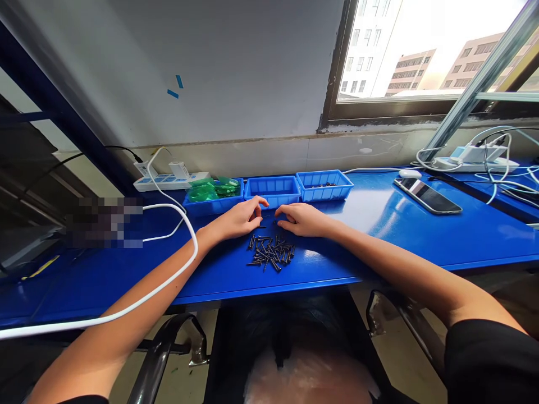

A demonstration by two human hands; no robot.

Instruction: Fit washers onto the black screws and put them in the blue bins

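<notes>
Both grips pinch shut, left hand (240,220) and right hand (300,219), above slim dark metal screws (272,252).

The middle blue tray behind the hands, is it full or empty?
Empty, as far as shows: the middle blue tray shows only bare blue floor and walls, while the left tray holds green packets.

Whatever the fingers (261,209) are pinching is too small to tell; a pixelated patch (105,221) is hiding part of the surface (379,224).
</notes>
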